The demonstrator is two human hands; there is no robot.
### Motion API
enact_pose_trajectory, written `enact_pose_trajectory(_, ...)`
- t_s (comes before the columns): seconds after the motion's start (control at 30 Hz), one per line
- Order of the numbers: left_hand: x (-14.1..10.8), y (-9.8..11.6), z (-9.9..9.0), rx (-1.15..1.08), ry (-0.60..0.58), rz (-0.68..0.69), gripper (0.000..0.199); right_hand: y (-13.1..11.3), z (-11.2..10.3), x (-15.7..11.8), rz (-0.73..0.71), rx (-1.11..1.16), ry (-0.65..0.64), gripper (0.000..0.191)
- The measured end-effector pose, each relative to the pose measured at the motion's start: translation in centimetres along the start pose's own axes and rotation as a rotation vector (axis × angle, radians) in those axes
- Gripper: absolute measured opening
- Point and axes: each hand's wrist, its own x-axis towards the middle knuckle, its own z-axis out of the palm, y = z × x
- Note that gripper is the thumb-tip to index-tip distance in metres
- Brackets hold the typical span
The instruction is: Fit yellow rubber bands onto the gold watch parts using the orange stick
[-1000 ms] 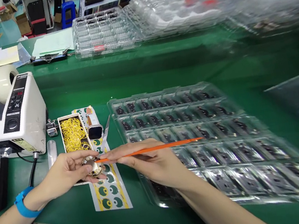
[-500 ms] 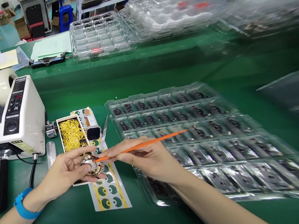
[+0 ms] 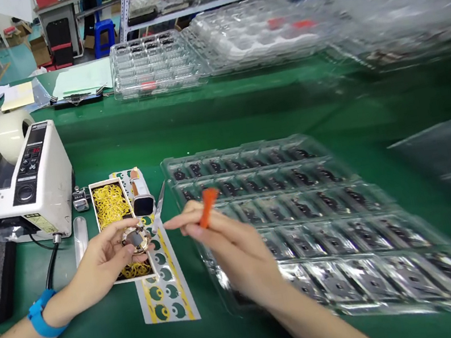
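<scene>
My left hand [image 3: 104, 258], with a blue band at its wrist, grips a round gold-rimmed watch part [image 3: 136, 240] between thumb and fingers. It holds the part over a white box [image 3: 96, 214] of thin yellow rings [image 3: 110, 202]. In my right hand [image 3: 243, 252] is an orange stick-shaped tool [image 3: 208, 207], now tilted up and apart from the watch part. That hand's index finger points left, over the edge of the clear compartment tray [image 3: 263, 237]. A sticker sheet [image 3: 169, 311] lies between the hands, and a pointed metal tool, apparently tweezers [image 3: 159, 206], rests near it.
A white tape dispenser [image 3: 45, 176] stands left, beside a black foam tray [image 3: 6, 280] of round gold parts. A smartwatch [image 3: 144, 204] sits behind my hands. Stacked clear trays [image 3: 156, 62] and a clipboard [image 3: 75, 99] occupy the raised back ledge.
My right hand has drawn back to the right from the watch part, and the orange tool has swung from lying level to upright. The left hand still holds the part. The view has tilted slightly upward.
</scene>
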Motion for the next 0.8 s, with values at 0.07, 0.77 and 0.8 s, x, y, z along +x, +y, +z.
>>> enact_pose_trajectory(0.07, -0.3, 0.0, 0.2, 0.043, 0.008, 0.038, 0.032, -0.5, 1.0, -0.6, -0.073, -0.145, -0.018, 0.025)
enact_pose_trajectory(0.77, -1.4, -0.6, 0.7, 0.372, 0.045, 0.101, 0.045, 0.0, 4.1, -2.2, -0.207, -0.335, 0.128, 0.018)
enact_pose_trajectory(0.8, -1.5, -0.5, 0.7, 0.381, 0.039, 0.100, 0.045, 0.0, 4.1, -2.2, -0.196, -0.322, 0.127, 0.018)
